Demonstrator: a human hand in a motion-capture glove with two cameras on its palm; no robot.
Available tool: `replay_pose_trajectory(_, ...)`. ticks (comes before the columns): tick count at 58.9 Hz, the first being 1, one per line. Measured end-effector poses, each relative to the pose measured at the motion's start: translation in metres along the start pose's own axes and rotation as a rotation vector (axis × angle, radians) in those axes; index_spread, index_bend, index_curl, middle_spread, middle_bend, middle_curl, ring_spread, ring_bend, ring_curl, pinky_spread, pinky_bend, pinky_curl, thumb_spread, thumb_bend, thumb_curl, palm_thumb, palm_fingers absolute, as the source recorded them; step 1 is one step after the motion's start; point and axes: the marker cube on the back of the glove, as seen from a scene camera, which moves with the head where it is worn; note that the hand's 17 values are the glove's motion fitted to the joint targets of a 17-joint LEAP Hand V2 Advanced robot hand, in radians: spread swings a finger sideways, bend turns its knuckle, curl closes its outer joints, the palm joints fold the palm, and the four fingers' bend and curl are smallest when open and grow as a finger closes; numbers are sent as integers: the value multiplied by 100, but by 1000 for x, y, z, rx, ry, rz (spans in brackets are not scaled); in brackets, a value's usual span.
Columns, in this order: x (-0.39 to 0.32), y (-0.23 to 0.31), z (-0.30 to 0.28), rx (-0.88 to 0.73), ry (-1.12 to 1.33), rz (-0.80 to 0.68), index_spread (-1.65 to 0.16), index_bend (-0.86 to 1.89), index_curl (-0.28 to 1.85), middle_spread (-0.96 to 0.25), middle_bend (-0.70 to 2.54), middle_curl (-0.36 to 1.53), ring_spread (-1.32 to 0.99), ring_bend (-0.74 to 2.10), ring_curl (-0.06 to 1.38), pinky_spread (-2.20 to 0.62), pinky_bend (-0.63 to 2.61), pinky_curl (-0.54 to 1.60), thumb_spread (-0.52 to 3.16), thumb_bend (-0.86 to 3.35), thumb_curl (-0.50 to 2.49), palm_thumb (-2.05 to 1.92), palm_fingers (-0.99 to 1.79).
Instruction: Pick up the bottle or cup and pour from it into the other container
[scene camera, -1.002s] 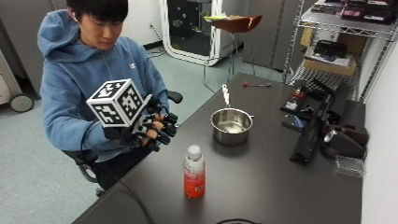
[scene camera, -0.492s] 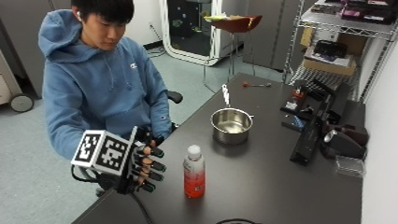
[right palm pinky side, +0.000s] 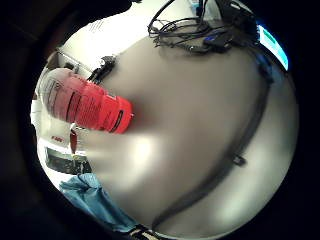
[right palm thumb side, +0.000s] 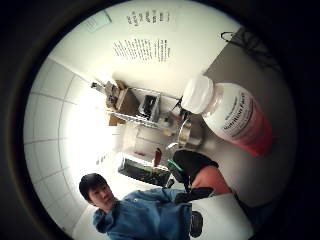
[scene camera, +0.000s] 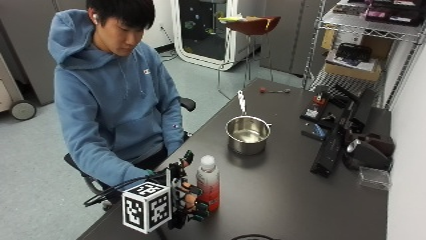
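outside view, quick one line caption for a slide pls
Seated person's gloved right hand reaches beside an upright capped bottle of red liquid, steel pot farther along the dark table.

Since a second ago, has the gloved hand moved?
Yes. The gloved hand has dropped from chest height to the table and closed in on the bottle, away from the pot.

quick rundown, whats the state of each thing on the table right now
bottle: upright on the table, white cap on, red liquid filling roughly the lower half
metal pot: upright beyond the bottle, looks empty
right hand: right beside the bottle, fingers spread toward it; contact cannot be told
table: dark top, carrying both
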Motion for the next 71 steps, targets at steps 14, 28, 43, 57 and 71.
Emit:
replay_pose_trajectory(14,-2,-20,64,62,-225,9,-37,11,13,13,17,30,15,57,33,26,88,32,82,-2,34,58,5)
replay_pose_trajectory(28,-11,-35,92,189,-247,8,-19,23,24,6,44,39,0,62,32,10,64,24,76,8,45,93,93)
replay_pose_trajectory(43,-35,-49,120,143,-194,18,-12,14,32,-2,36,43,-10,55,39,-10,57,28,45,-2,57,102,110)
replay_pose_trajectory(57,-105,-74,136,-68,87,-94,-10,14,34,-3,34,46,-12,53,41,-15,56,32,34,-4,63,102,115)
replay_pose_trajectory(71,-184,-106,170,-326,575,-132,-10,14,35,-4,32,48,-12,52,43,-17,55,34,29,-4,66,100,116)
